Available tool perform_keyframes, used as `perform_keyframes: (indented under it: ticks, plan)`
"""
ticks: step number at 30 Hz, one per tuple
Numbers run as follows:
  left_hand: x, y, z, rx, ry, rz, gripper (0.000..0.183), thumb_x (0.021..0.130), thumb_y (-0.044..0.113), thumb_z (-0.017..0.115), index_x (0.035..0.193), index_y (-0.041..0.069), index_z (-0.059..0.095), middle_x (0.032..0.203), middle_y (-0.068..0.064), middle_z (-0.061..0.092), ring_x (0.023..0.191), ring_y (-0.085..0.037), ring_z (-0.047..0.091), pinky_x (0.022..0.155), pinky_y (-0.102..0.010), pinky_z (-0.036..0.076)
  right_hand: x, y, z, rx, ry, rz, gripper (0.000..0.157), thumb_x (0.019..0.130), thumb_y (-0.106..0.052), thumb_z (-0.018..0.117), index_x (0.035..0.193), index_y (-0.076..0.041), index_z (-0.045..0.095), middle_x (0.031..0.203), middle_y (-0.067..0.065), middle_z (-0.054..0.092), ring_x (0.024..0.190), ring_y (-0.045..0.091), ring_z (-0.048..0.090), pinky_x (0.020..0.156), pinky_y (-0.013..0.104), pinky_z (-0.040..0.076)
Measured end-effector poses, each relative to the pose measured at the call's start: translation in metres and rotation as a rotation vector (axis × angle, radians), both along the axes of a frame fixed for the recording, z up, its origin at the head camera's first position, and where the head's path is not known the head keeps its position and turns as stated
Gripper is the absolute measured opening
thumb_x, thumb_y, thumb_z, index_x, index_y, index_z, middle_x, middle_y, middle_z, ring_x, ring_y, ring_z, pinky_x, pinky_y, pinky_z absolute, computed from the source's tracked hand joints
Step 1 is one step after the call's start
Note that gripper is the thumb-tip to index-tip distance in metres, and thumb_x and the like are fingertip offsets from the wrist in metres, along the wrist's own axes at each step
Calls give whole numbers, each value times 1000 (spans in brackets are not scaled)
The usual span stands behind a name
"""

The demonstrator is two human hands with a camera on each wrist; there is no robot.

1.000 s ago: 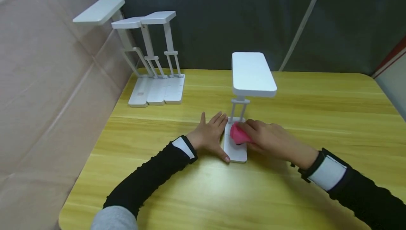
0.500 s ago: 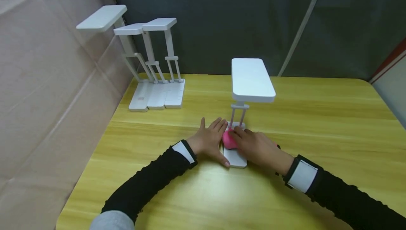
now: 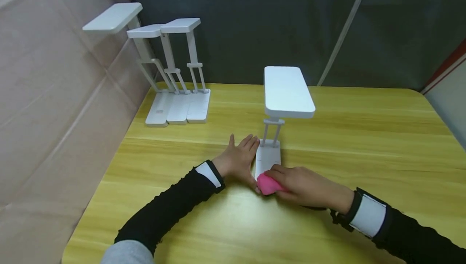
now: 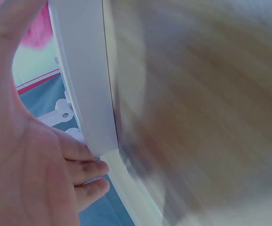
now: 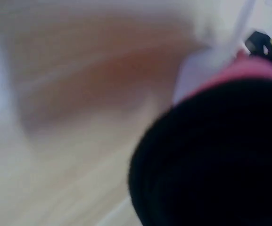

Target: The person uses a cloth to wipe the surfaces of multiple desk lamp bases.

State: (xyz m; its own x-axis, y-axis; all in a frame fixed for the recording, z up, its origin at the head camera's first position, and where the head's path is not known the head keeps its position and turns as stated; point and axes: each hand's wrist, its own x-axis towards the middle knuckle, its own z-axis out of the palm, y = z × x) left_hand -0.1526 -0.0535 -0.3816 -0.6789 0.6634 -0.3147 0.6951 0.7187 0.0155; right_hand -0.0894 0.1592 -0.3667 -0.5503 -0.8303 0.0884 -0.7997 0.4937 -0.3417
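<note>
A white folding stand (image 3: 268, 155) with a flat base, two thin rods and a tilted top plate (image 3: 288, 90) is between my hands. My left hand (image 3: 238, 161) lies along the left edge of the base, fingers and thumb spread. The left wrist view shows the base's side edge (image 4: 86, 80) against its fingers. My right hand (image 3: 300, 185) holds a bunched pink cloth (image 3: 268, 184) over the near end of the base, hiding it. In the right wrist view a dark blurred shape (image 5: 211, 160) covers much of the frame, with a strip of pink cloth (image 5: 253, 70) above it.
Several similar white stands (image 3: 178, 108) are side by side at the table's back left. The wooden table (image 3: 364, 142) meets a dark panel (image 3: 236, 33) behind and a pale draped sheet (image 3: 54, 114) on the left.
My right hand first moved the cloth up the base toward the rods, then drew it back down to the near end. The left hand has stayed at the base's edge.
</note>
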Motion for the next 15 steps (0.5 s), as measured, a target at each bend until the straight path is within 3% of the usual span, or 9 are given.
perform_keyframes:
  ticks: [2,4,8,11,15]
  plan:
    - [1,0,0,10,-17,3,134,51,87,54,141,3,-1,150,-12,4,136,-25,-1,100,-66,6,-4,5,5,-24,-96,3,35,85,-25,60,118,-15,51,102,-6,51,77,5,49,65,26,48]
    - [1,-1,0,28,-32,10,134,52,86,54,141,3,-1,150,-12,4,136,-25,-2,100,-66,4,-12,9,10,-38,-104,-9,38,85,-24,61,121,-13,50,108,-3,52,79,6,51,65,26,48]
    - [1,-4,-1,56,-62,21,133,52,87,52,141,4,-1,150,-11,3,136,-25,-3,100,-66,2,-34,14,11,10,93,-91,48,82,-25,66,123,-5,48,117,9,52,85,15,57,67,32,52]
    - [1,-4,-2,58,-73,28,133,52,88,51,141,4,0,150,-11,2,136,-25,-4,100,-65,3,-45,15,3,55,218,-137,53,80,-26,69,122,-2,49,112,11,55,86,20,59,65,34,53]
    - [0,-3,-1,48,-69,33,133,52,89,50,141,4,-1,150,-11,2,136,-24,-4,100,-66,3,-46,14,-12,60,250,-159,51,80,-20,68,122,0,48,109,12,55,83,21,60,61,33,53]
